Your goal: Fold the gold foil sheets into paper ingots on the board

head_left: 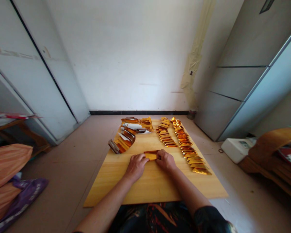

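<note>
A small sheet of gold foil paper (pixel 150 156), with a fold along it, stretches between my two hands low over the wooden board. Its left end is pinched in my left hand (pixel 136 165), fingers closed. My right hand (pixel 165 160) grips the other end, its fingers curled in. Past my left hand, a loose fanned stack of gold paper sheets (pixel 126 140) lies near the board's left edge. Beyond my right hand runs a shorter row of folded gold pieces (pixel 166 134), and right of it a longer overlapping row of folded gold pieces (pixel 188 147).
The wooden board (pixel 111 184) sits before my lap. More gold paper with a white wrapper (pixel 132 126) lies at its far left. A fridge (pixel 230 74) and a white box (pixel 236 150) stand to the right. Orange and purple bags (pixel 9 187) lie left on the tiled floor.
</note>
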Demonstrator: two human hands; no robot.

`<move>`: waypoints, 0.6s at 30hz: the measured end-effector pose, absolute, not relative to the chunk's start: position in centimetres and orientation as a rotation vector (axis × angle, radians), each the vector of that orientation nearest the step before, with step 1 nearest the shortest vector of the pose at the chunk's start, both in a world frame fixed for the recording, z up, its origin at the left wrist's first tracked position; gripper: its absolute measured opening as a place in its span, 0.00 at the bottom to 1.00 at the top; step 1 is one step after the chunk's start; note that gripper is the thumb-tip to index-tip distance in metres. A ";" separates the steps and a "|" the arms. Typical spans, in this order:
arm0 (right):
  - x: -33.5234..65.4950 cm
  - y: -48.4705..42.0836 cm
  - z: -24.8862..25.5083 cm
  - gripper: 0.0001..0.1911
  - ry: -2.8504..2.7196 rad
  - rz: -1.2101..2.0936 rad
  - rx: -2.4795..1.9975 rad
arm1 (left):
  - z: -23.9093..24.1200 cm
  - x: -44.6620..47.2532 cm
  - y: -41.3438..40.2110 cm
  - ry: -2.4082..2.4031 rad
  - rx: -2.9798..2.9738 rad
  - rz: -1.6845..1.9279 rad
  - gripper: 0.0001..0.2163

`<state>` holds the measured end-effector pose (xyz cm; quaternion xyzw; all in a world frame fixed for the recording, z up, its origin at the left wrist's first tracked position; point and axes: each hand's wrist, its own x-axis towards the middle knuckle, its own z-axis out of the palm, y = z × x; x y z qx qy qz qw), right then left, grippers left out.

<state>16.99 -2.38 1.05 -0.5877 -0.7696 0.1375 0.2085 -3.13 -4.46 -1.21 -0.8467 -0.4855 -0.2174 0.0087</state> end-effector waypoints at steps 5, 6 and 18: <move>17.9 -2.7 1.0 0.07 -2.173 0.449 -1.551 | -1.0 -3.2 -4.7 -1.518 -2.630 -0.690 0.15; 18.1 -2.6 1.0 0.08 -2.130 0.472 -1.549 | -1.0 -3.2 -4.7 -1.510 -2.630 -0.699 0.14; 17.0 -1.3 0.7 0.08 -1.999 0.382 -1.645 | -0.5 -3.1 -5.3 -1.448 -2.611 -0.734 0.15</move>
